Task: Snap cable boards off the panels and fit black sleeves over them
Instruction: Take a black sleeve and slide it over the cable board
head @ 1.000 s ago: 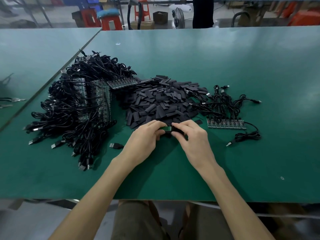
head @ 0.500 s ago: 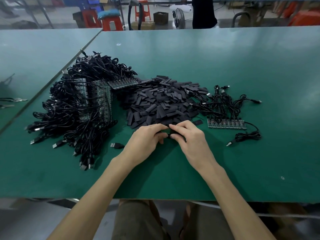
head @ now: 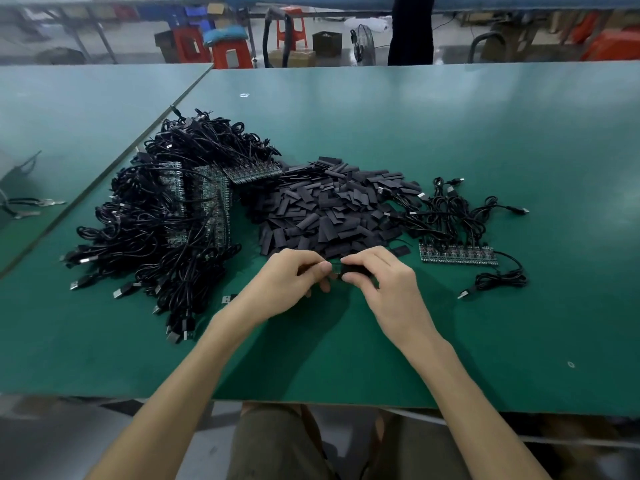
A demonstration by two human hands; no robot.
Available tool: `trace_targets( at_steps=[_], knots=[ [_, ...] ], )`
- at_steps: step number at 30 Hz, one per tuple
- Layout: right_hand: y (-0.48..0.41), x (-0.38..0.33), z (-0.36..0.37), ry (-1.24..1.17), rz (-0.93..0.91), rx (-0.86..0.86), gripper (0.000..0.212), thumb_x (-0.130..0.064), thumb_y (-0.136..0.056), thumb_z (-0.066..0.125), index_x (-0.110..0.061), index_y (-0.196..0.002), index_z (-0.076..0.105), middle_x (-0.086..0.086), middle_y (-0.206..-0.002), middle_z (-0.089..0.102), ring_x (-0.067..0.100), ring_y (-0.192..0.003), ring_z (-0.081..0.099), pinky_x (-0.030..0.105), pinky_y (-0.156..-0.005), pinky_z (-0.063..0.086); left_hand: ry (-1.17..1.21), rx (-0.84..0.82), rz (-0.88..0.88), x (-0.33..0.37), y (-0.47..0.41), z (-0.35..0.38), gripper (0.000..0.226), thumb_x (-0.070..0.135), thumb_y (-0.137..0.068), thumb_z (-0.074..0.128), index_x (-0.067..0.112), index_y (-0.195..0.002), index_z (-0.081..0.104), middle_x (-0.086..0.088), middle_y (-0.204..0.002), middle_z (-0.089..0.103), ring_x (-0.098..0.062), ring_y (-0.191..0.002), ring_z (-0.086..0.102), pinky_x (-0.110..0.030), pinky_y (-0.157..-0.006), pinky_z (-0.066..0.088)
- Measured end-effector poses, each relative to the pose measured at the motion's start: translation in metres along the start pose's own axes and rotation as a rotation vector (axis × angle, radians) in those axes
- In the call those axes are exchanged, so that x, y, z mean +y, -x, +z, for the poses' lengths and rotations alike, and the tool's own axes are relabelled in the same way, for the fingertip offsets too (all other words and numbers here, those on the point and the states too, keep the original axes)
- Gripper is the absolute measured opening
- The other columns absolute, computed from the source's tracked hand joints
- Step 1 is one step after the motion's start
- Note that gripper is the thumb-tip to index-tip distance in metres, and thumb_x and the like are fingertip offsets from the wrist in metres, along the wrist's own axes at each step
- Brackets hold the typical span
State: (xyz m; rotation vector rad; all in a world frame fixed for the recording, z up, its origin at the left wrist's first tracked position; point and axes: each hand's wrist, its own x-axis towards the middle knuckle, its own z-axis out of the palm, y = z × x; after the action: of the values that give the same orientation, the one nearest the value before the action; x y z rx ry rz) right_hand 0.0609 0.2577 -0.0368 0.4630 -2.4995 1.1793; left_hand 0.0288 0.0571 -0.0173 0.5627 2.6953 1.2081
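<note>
Just in front of the sleeve heap (head: 329, 209), at its near edge, the two hands meet above the green table (head: 485, 133). The left hand (head: 291, 282) has its fingers curled and pinches a small cable board (head: 335, 269) between thumb and forefinger; only a sliver of the board shows. The right hand (head: 384, 285) pinches a black sleeve (head: 358, 270) the same way, its open end touching the board's tip; how far the board is inside cannot be told. Just right of the heap's near edge lies one stray sleeve (head: 400, 251), and beyond that a panel (head: 459, 254) lies flat with its cables (head: 450, 209) looping back toward the heap's right side. One coiled lead (head: 498, 278) trails off the panel on the side away from the heap. Left of the heap stands a far bigger cable pile (head: 145, 230) with several stacked panels (head: 207, 206) buried in it, touching the heap's left edge. A loose USB plug (head: 227, 299) lies left of the heap's near edge, beside the left wrist. Any print on the boards is too small to read. Farther left of the heap a second table (head: 69, 109) butts against this one. Far behind the heap, past the table's back edge, stand red stools (head: 228, 53) and a floor fan (head: 363, 46).
</note>
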Motion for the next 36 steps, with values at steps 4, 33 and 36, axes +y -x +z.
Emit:
trace_targets(
  at_steps=[4, 33, 36],
  knots=[
    [0.001, 0.001, 0.001, 0.003, -0.035, -0.018, 0.02, -0.005, -0.09, 0.076, -0.006, -0.11, 0.076, 0.001, -0.103, 0.067, 0.006, -0.091, 0.06, 0.011, -0.085, 0.045, 0.049, -0.01, -0.019, 0.0, 0.0, 0.001, 0.021, 0.022, -0.102, 0.06, 0.028, -0.086, 0.072, 0.012, -0.072, 0.073, -0.009, -0.061, 0.063, -0.025, -0.065, 0.053],
    [0.005, -0.009, 0.002, 0.138, -0.104, -0.117, 0.03, -0.011, -0.095, 0.071, 0.0, -0.123, 0.072, 0.009, -0.105, 0.068, 0.024, -0.097, 0.064, 0.031, -0.09, 0.053, 0.077, 0.105, -0.002, 0.001, 0.012, 0.013, 0.019, 0.019, -0.105, 0.054, 0.027, -0.093, 0.067, 0.018, -0.07, 0.067, -0.026, -0.068, 0.061, -0.045, -0.068, 0.052],
    [0.005, -0.009, 0.003, 0.123, -0.075, -0.105, 0.031, -0.014, -0.097, 0.07, -0.002, -0.125, 0.071, 0.006, -0.106, 0.066, 0.021, -0.1, 0.063, 0.03, -0.089, 0.052, 0.104, 0.128, -0.033, 0.002, 0.011, 0.014, 0.02, 0.019, -0.106, 0.053, 0.023, -0.092, 0.067, 0.011, -0.071, 0.066, -0.029, -0.071, 0.061, -0.048, -0.07, 0.053]
  ],
)
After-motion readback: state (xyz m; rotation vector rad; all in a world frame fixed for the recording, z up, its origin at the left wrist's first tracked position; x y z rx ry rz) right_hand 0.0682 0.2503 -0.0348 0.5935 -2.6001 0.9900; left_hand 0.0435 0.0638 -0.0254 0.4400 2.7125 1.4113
